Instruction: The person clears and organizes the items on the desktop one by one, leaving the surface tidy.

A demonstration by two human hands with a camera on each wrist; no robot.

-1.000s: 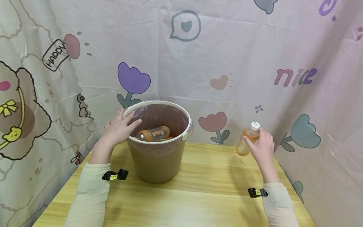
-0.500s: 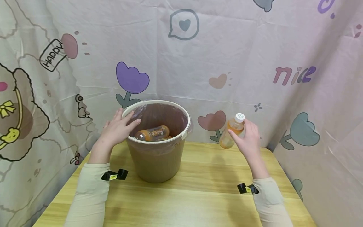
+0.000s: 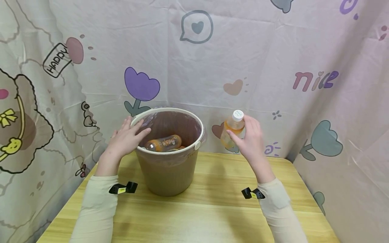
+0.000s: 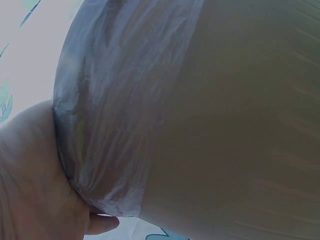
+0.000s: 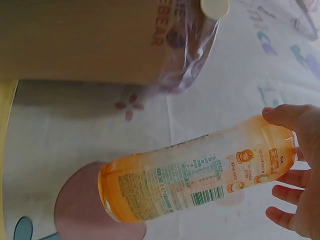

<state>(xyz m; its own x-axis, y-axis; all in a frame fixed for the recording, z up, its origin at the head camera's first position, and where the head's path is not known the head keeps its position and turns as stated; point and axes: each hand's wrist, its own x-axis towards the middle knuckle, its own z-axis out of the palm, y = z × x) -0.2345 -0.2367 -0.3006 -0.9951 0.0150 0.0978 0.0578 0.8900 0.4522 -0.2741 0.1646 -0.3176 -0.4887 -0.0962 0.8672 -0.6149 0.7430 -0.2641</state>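
Observation:
My right hand (image 3: 252, 136) pinches a clear plastic bottle (image 3: 232, 132) of orange drink near its top, thumb on one side and fingers on the other. The bottle has a white cap and hangs above the table, tilted, right of the bucket. Its printed label (image 5: 170, 182) and barcode show in the right wrist view. My left hand (image 3: 125, 137) rests on the left rim of a brown bucket (image 3: 168, 175), fingers spread and thumb over the opening. A clear plastic liner (image 4: 130, 100) folds over the rim. Another orange bottle (image 3: 164, 143) lies inside the bucket.
The bucket stands on a light wooden table (image 3: 182, 219), left of the middle. A patterned cloth (image 3: 194, 67) hangs close behind the table and along both sides. A round pale knob (image 3: 197, 145) sticks out at the bucket's right rim.
My right hand has carried the bottle leftward and upward, closer to the bucket. The left hand stays on the rim, and the bucket has not moved.

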